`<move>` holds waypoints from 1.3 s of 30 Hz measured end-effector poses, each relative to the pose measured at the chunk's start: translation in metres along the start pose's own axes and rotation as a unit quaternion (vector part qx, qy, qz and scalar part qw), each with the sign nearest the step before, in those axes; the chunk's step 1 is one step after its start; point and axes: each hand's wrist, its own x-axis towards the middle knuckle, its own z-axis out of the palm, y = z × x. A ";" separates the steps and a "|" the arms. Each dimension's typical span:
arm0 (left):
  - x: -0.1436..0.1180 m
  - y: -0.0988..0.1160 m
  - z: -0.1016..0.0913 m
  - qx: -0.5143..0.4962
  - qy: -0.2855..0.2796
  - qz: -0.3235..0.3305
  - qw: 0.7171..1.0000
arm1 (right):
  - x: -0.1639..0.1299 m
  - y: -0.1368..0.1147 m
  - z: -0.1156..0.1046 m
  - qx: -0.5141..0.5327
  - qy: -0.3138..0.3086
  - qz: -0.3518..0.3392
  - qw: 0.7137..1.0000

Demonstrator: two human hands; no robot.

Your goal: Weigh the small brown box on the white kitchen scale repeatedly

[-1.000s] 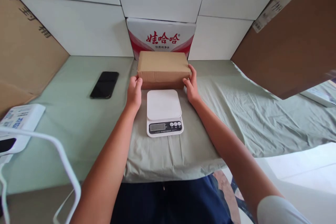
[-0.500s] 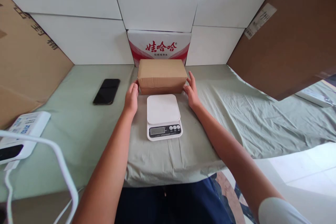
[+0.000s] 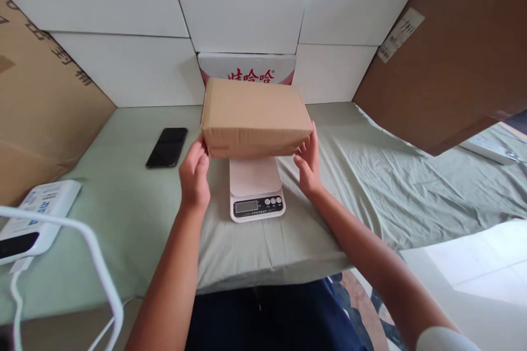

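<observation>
A plain brown cardboard box [image 3: 257, 112] is held up between my two hands, over the back part of a white kitchen scale [image 3: 256, 184]. My left hand [image 3: 195, 173] grips its left end and my right hand [image 3: 308, 162] its right end, some fingers hidden behind or under it. The box tilts slightly, its right end nearer to me. The scale rests on the cloth-covered table with its display and buttons facing me; the display shows no readable figures. The box hides the far part of the scale's plate.
A black phone [image 3: 167, 147] lies left of the scale. At far left is a white device [image 3: 49, 208] with a white cable [image 3: 93, 241]. Large cardboard panels stand at left [image 3: 49, 104] and right [image 3: 448, 55]. A white carton with red lettering [image 3: 251, 68] is behind the box.
Both hands have lifted the cardboard box off the table and brought it toward me, over the scale's far part. The scale and phone have stayed in place.
</observation>
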 end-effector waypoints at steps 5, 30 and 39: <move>-0.072 0.016 -0.006 -0.018 0.071 -0.044 0.996 | -0.058 -0.014 -0.013 -0.012 -0.032 0.002 0.999; -0.084 0.015 -0.009 -0.044 0.122 -0.037 0.991 | -0.053 -0.028 -0.022 -0.085 0.030 -0.014 0.996; -0.089 0.013 -0.005 -0.015 0.045 -0.053 0.997 | -0.056 -0.031 -0.019 -0.027 -0.030 0.034 0.999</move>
